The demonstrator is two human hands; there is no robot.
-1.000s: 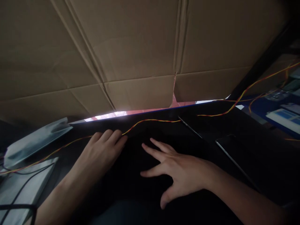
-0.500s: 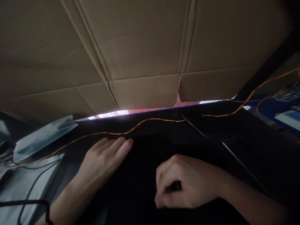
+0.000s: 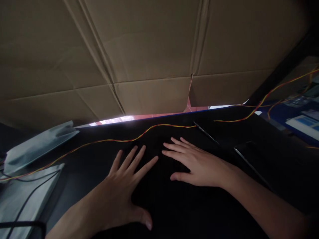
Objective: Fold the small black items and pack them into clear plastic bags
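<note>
- Head view: both hands lie flat, fingers spread, palms down on a black sheet that covers the dark worktop; neither grips anything.
- The left hand rests on the black sheet with its thumb pointing right and its fingertips reaching up toward the twisted wire, short of touching it.
- The right hand lies just right of the left hand, apart from it, fingers pointing left and up, thumb tucked low.
- A red-and-yellow twisted wire runs across the worktop just beyond both sets of fingertips, from the left edge to a thin dark rod that lies right of the right hand.
- A second stretch of the same sort of wire climbs to the right, well apart from the right hand.
- A large cardboard box overhangs the worktop beyond the wire; a bright slit shows under its lower edge.
- Far left of the left hand lie a silvery foil bag and a pale flat panel with a black cable looped across it.
- Right of the right hand a flat dark slab with a shiny edge rests on the worktop; what it is I cannot tell.
- Beyond it, at the right edge, blurred blue and white items lie on a blue surface.
</note>
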